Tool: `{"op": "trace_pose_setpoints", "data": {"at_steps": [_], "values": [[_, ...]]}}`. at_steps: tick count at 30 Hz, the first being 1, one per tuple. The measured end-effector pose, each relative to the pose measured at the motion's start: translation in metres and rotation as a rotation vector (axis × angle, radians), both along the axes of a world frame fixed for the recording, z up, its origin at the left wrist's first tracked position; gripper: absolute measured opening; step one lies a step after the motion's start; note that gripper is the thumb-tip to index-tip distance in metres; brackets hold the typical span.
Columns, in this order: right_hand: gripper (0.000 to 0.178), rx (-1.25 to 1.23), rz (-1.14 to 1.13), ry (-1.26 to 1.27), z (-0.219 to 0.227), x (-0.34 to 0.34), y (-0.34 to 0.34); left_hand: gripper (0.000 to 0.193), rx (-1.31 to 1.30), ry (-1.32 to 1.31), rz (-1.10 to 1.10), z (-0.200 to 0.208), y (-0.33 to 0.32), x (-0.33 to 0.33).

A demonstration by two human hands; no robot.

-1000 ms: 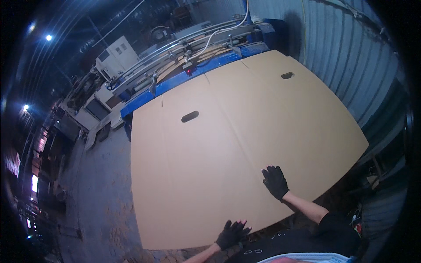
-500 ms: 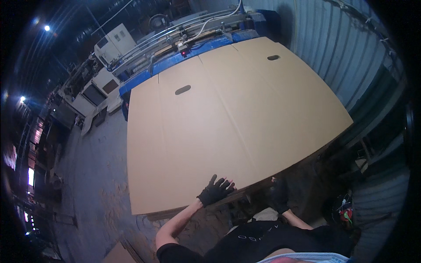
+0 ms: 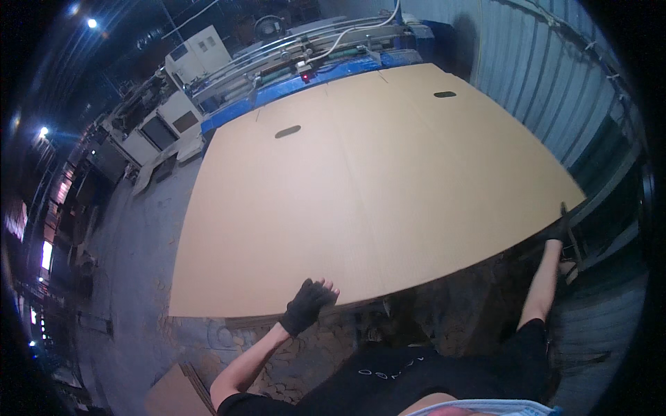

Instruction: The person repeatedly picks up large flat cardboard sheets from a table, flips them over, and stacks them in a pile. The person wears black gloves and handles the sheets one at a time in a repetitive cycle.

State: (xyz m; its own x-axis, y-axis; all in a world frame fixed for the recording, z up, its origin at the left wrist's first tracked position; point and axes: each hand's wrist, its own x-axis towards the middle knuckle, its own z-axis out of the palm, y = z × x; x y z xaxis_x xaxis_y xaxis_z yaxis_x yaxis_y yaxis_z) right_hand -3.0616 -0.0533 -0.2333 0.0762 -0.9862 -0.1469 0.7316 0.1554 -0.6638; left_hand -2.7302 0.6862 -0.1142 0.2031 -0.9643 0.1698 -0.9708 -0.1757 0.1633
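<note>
A very large tan cardboard sheet with two slot-shaped hand holes lies flat on a stack in front of me. My left hand, in a black glove, rests on the sheet's near edge with its fingers apart, fingertips on top of the board. My right arm stretches far out to the right. There my gloved right hand is at the sheet's near right corner and grips the edge. The hand is small and dark in the picture.
A blue and grey machine with rollers and cables runs along the sheet's far edge. A corrugated metal wall stands on the right. Dusty concrete floor lies to the left, with a cardboard piece by my left elbow.
I have stepped back from the sheet. My left hand slid from on top of it to its near edge. My right hand left the surface, dropped below, then reached out to the right corner.
</note>
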Motion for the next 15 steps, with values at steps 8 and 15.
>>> {"op": "trace_pose_setpoints", "data": {"at_steps": [8, 15], "values": [[0.044, -0.621, 0.343, 0.591, 0.132, -0.026, 0.031, 0.053, -0.035, 0.041, 0.058, -0.074, 0.015, -0.017], [0.047, -1.314, 0.855, 1.170, 0.116, 0.062, 0.283, 0.048, 0.237, 0.147, -0.005, -0.129, -0.078, -0.024]]}}
